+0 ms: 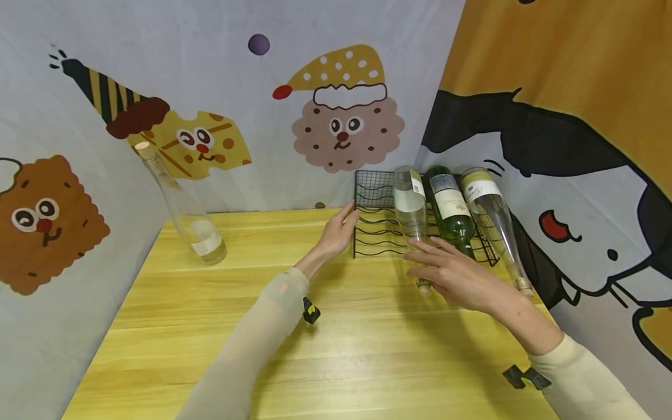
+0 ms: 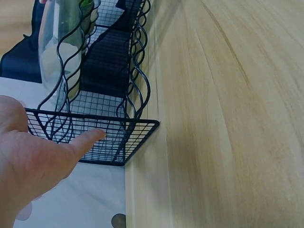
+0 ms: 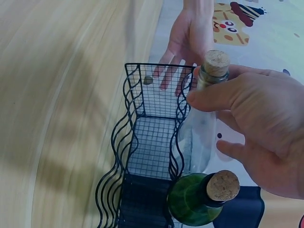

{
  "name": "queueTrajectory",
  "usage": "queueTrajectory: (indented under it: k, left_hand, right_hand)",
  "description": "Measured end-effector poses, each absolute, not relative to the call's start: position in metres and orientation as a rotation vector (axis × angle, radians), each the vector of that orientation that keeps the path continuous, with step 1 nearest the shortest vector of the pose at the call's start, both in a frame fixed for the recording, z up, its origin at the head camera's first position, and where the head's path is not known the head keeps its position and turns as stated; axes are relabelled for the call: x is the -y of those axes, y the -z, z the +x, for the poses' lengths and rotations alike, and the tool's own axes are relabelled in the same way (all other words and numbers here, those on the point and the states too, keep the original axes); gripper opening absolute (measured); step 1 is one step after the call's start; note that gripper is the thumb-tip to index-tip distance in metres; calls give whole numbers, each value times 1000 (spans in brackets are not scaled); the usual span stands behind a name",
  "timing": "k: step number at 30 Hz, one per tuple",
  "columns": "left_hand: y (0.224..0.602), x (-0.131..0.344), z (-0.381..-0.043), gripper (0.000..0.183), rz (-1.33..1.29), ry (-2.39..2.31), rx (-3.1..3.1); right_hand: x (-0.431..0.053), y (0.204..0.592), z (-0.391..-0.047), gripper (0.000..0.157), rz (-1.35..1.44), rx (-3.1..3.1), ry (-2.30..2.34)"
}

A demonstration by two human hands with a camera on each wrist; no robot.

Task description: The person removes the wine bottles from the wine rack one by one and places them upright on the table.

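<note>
A black wire wine rack (image 1: 375, 233) with wavy bars lies on the table. My left hand (image 1: 338, 233) rests against its left mesh end, fingers and thumb (image 2: 90, 140) extended along the outside. Three corked bottles lie in the rack: a clear glass bottle (image 1: 409, 201) leftmost, a green wine bottle (image 1: 454, 210) in the middle and another clear bottle (image 1: 490, 210) at right. My right hand (image 1: 462, 277) is at the neck of the leftmost bottle; its thumb and index finger pinch the neck below the cork (image 3: 217, 62), while the other fingers spread away.
Far left on the table, a clear corked bottle (image 1: 202, 233) stands upright. The wooden table (image 1: 336, 361) runs up to a cartoon-printed cloth backdrop (image 1: 210, 52) behind, with more printed cloth (image 1: 567, 134) close to the rack's right side.
</note>
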State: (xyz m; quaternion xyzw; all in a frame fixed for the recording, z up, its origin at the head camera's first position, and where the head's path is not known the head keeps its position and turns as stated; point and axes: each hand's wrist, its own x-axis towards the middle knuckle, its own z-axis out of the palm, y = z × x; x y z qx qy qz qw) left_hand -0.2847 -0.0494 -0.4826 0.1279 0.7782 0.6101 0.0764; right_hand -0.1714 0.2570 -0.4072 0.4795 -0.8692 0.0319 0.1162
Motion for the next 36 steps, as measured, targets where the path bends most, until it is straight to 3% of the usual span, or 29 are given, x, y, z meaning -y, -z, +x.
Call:
queueTrajectory:
  k: [36]
  left_hand:
    - [484,49,-284,66,382,-1842,-2340]
  right_hand:
    - [-257,414,-175,55,1514,2357,-151]
